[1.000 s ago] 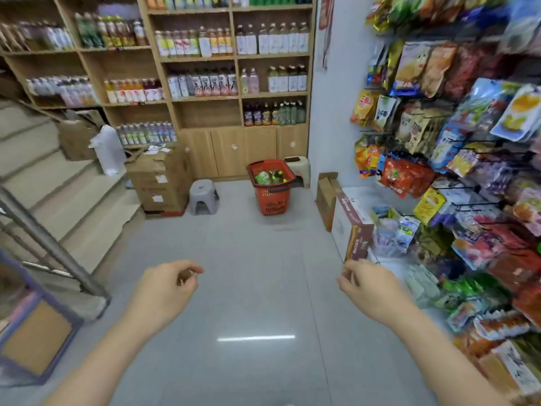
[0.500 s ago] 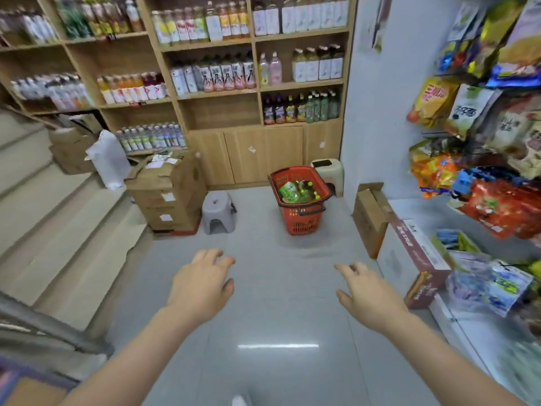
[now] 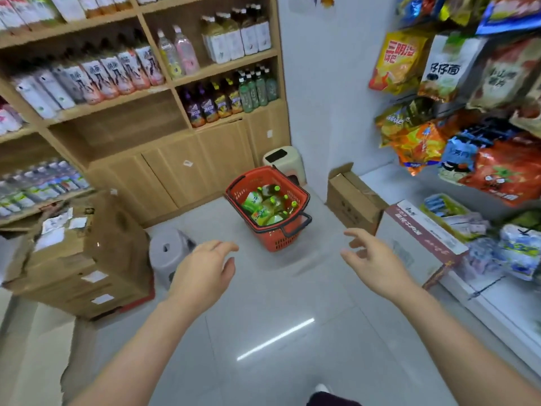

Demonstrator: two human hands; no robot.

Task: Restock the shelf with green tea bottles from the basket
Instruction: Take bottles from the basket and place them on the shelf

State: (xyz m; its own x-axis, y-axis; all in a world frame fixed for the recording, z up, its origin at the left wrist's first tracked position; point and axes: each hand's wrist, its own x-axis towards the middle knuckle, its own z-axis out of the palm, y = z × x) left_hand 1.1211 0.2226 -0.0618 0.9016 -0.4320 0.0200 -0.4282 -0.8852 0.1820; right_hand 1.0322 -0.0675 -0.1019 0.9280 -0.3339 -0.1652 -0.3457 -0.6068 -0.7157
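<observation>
Green tea bottles in red basket | left hand, right hand: spread wide, apparently empty

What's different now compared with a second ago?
The person has walked closer: the red basket and wooden shelf loom larger. The left hand and right hand, loosely curled before, have opened toward the basket. Nothing is held; the green tea bottles remain inside.
</observation>
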